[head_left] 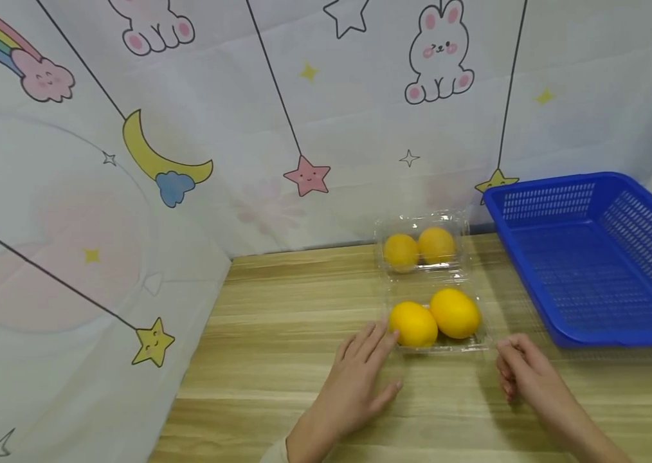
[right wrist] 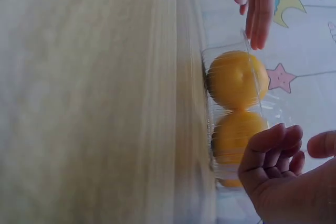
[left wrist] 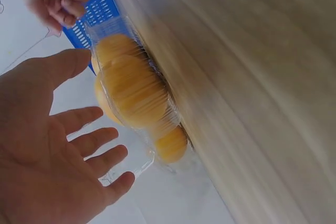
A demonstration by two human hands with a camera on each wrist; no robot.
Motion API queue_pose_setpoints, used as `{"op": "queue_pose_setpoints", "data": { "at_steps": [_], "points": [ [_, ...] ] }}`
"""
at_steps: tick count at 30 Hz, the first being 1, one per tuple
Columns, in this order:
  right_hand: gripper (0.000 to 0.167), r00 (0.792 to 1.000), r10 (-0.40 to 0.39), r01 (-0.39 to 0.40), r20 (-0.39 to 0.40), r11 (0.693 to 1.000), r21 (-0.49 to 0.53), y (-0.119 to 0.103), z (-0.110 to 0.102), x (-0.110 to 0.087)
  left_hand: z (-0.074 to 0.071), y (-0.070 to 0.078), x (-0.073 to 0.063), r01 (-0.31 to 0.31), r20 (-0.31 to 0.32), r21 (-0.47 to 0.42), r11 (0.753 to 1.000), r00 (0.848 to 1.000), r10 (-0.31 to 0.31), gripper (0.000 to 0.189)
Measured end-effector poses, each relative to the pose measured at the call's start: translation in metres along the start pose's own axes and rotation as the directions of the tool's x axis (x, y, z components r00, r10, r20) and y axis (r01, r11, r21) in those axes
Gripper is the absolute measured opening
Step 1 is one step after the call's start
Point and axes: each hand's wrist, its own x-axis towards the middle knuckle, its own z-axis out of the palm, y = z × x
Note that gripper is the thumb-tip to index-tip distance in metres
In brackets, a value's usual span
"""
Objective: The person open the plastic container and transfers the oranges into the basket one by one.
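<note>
What head hides, left wrist shows: left palm (left wrist: 42, 153).

Head view: basket (head_left: 598, 276) and left sleeve (head_left: 276, 453) run off frame; can't tell if the clear plastic (head_left: 423, 279) is one box or two. Right wrist view: tabletop (right wrist: 94, 98) blurred, right hand (right wrist: 294, 179) hides part of the lower fruit (right wrist: 233, 136).

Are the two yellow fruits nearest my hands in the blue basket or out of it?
Out: the front fruits sit in a clear plastic container, left of the blue basket in the head view.
</note>
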Motion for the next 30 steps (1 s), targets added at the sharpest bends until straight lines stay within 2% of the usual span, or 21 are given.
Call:
{"op": "queue_pose_setpoints", "data": {
  "at_steps": [2,4,8,10,12,16,19,22,25,28,30],
  "points": [
    [0.023,0.994,-0.114,0.113,-0.003,0.993,-0.044,-0.003,0.003,-0.001,-0.001,0.001,-0.004,-0.043,0.013,0.053,0.998,0.999,0.042,0.072],
    [0.017,0.977,-0.211,0.211,0.009,0.974,-0.075,-0.006,0.007,-0.001,-0.002,0.001,-0.006,-0.086,0.028,0.084,0.993,0.996,0.084,0.071],
    [0.012,0.959,-0.278,0.283,0.053,0.951,-0.127,-0.016,0.013,0.004,-0.002,0.002,-0.010,-0.155,0.064,0.127,0.980,0.987,0.148,0.074],
    [0.011,0.943,-0.327,0.334,0.068,0.924,-0.185,-0.021,0.017,0.007,-0.001,0.002,-0.012,-0.177,0.081,0.147,0.973,0.983,0.167,0.077],
    [0.010,0.913,-0.402,0.407,0.073,0.879,-0.250,-0.026,0.022,0.011,-0.001,0.002,-0.014,-0.189,0.098,0.171,0.967,0.980,0.175,0.080],
    [0.017,0.829,-0.553,0.542,0.090,0.751,-0.376,-0.035,0.033,0.020,0.000,0.002,-0.016,-0.212,0.128,0.228,0.950,0.974,0.186,0.087],
    [0.023,0.792,-0.602,0.576,0.106,0.677,-0.459,-0.039,0.040,0.029,0.001,0.002,-0.017,-0.234,0.143,0.271,0.934,0.969,0.201,0.091],
    [0.028,0.776,-0.617,0.581,0.131,0.618,-0.529,-0.041,0.047,0.039,0.004,0.002,-0.018,-0.246,0.152,0.300,0.922,0.966,0.209,0.092],
    [0.034,0.769,-0.614,0.587,0.176,0.570,-0.576,-0.041,0.053,0.048,0.007,0.001,-0.019,-0.242,0.158,0.299,0.923,0.967,0.202,0.091],
    [0.044,0.771,-0.596,0.585,0.225,0.521,-0.622,-0.041,0.057,0.055,0.009,0.001,-0.019,-0.233,0.162,0.294,0.927,0.968,0.192,0.089],
    [0.049,0.777,-0.579,0.577,0.246,0.501,-0.645,-0.041,0.060,0.058,0.009,0.000,-0.019,-0.232,0.161,0.288,0.929,0.968,0.192,0.088]
  ]
}}
